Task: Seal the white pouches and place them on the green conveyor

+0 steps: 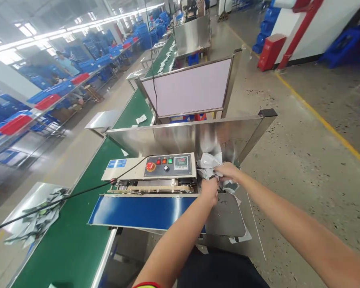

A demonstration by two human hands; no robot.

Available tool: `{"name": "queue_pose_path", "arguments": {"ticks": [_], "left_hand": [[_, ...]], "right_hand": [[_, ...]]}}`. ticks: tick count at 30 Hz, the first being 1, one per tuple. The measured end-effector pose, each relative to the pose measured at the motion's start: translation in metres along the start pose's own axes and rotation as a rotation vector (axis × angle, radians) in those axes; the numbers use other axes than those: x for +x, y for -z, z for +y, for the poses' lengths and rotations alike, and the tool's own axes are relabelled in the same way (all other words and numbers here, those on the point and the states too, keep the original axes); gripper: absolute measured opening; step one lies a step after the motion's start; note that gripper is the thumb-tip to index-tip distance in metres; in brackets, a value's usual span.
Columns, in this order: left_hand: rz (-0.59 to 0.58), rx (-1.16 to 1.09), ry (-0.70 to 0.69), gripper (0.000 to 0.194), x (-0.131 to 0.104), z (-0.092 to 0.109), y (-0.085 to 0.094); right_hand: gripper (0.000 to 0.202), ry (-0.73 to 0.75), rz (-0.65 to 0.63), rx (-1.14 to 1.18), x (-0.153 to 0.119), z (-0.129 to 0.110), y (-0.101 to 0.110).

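Head view: Both hands work at the right end of the band sealer (151, 174), beside its control panel (168, 165). The left hand (210, 191) is closed on a pouch (225, 185) at the machine's infeed edge, just above the grey tray (228, 218). The right hand (226, 171) rests with fingers curled on the pile of pouches (210, 162) against the steel back panel (192, 136); whether it pinches one cannot be told. The blue conveyor belt (141, 211) runs left from the hands. A green conveyor (66, 244) lies alongside, and a steel chute (33, 212) at far left holds more pouches.
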State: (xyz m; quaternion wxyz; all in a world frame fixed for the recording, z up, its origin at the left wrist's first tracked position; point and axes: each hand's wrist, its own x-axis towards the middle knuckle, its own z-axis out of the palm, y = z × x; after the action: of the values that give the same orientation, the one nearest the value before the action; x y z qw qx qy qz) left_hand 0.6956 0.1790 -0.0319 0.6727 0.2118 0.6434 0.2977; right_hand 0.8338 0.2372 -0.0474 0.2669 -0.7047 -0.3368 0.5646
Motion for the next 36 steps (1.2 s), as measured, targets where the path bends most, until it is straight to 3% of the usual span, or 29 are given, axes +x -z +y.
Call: {"name": "queue_pose_path", "arguments": {"ticks": [3,6,9,13,15,17,20,24,26,30,33,36], "left_hand": [[0.037,0.038,-0.025,0.066,-0.026,-0.01,0.03],[0.025,0.109,-0.197,0.067,-0.049,-0.016,0.068],[-0.016,0.208,-0.385,0.056,-0.062,-0.017,0.094],[0.016,0.447,-0.799,0.043,-0.071,-0.013,0.103],[0.006,0.572,-1.004,0.046,-0.073,-0.013,0.104],[-0.073,0.649,-1.104,0.048,-0.072,-0.017,0.105],[-0.205,0.616,-1.024,0.04,-0.07,-0.029,0.112],[-0.22,0.352,-0.673,0.051,-0.072,-0.048,0.13],[-0.299,0.282,-0.563,0.06,-0.075,-0.053,0.141],[-0.451,0.21,-0.539,0.067,-0.082,-0.052,0.162],[-0.447,0.247,-0.549,0.062,-0.084,-0.05,0.17],[-0.374,0.282,-0.555,0.054,-0.075,-0.054,0.167]], "right_hand": [[0.038,0.019,0.022,-0.256,-0.003,-0.008,0.02],[0.042,0.106,0.116,-0.465,-0.01,-0.022,0.031],[0.041,0.19,0.156,-0.582,-0.021,-0.038,0.03],[0.049,0.242,0.086,-0.623,-0.049,-0.047,0.027],[0.05,0.206,-0.005,-0.515,-0.073,-0.038,0.023],[0.048,0.127,-0.148,-0.296,-0.102,-0.02,0.016],[0.06,0.094,-0.274,0.005,-0.143,0.015,-0.001],[0.071,0.322,0.046,0.13,-0.179,0.053,-0.03],[0.069,0.4,0.129,0.087,-0.191,0.066,-0.048],[0.063,0.374,0.191,0.052,-0.204,0.083,-0.084],[0.061,0.35,0.25,0.071,-0.206,0.092,-0.098],[0.058,0.321,0.304,0.036,-0.198,0.1,-0.1]]}}
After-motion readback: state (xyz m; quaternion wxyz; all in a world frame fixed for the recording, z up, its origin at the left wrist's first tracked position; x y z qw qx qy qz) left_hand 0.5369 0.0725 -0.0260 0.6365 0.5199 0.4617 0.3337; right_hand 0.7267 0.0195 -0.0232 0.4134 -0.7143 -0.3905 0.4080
